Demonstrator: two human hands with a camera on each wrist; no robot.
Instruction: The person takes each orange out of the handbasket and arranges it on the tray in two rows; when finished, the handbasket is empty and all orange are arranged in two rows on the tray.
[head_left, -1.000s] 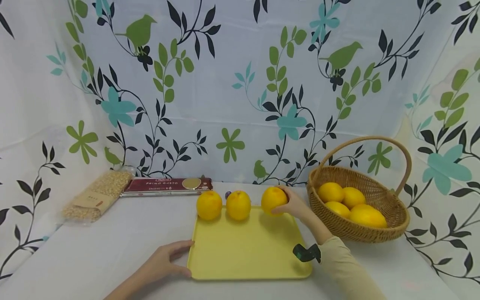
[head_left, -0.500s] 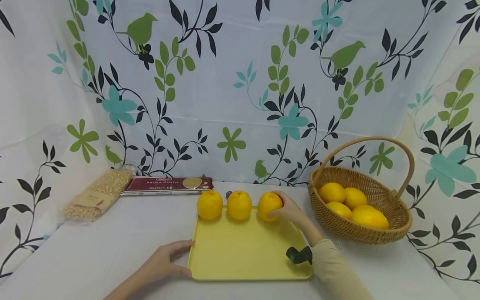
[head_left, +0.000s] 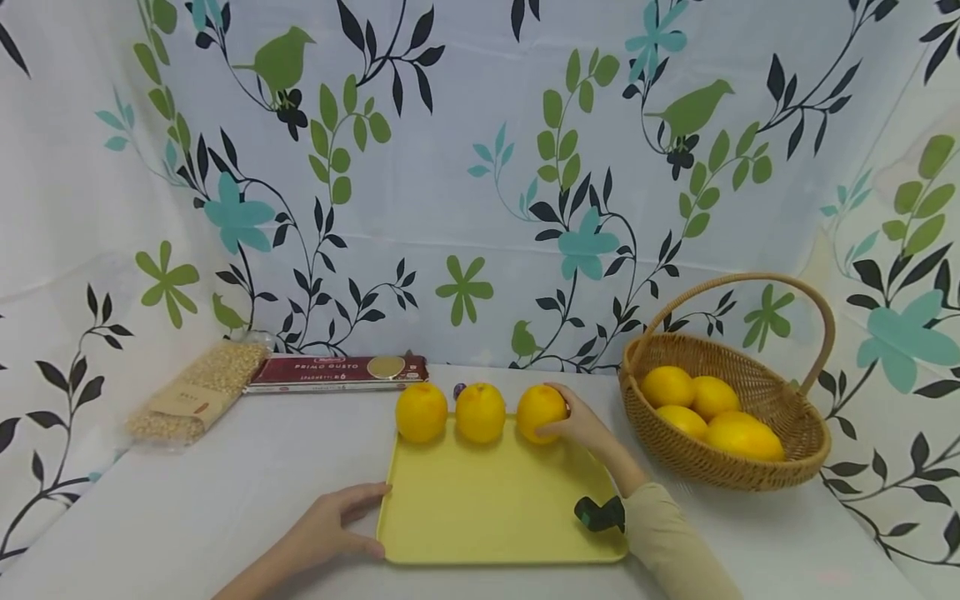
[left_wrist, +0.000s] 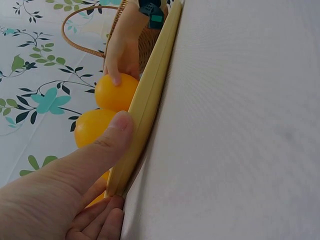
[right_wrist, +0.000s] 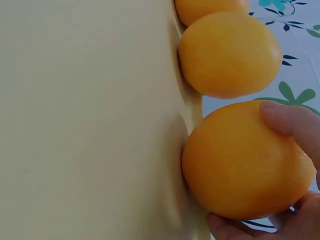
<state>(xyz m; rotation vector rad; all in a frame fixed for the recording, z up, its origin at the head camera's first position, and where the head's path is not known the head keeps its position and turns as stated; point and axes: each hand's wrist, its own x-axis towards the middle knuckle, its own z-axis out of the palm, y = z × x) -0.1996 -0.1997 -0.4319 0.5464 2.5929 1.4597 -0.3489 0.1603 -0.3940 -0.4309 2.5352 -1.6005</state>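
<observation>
Three oranges stand in a row along the far edge of a yellow tray (head_left: 495, 508): a left orange (head_left: 421, 412), a middle orange (head_left: 481, 412) and a right orange (head_left: 539, 414). My right hand (head_left: 581, 425) grips the right orange from its right side. The right wrist view has the thumb on top of this orange (right_wrist: 245, 160) and fingertips beneath it. A small gap parts it from the middle orange (right_wrist: 230, 55). My left hand (head_left: 330, 525) touches the tray's left side near the front corner. In the left wrist view its thumb (left_wrist: 107, 140) rests against the tray rim.
A tilted wicker basket (head_left: 712, 471) with several yellow fruits (head_left: 742, 435) stands right of the tray. Behind at left lie a dark red spaghetti pack (head_left: 337, 372) and a bag of pale grains (head_left: 202, 387). A leaf-patterned cloth (head_left: 450, 183) hangs behind the table.
My right hand has moved the right orange slightly left, nearer the middle orange, and has stayed about there over the last half second. The left hand keeps its place at the tray.
</observation>
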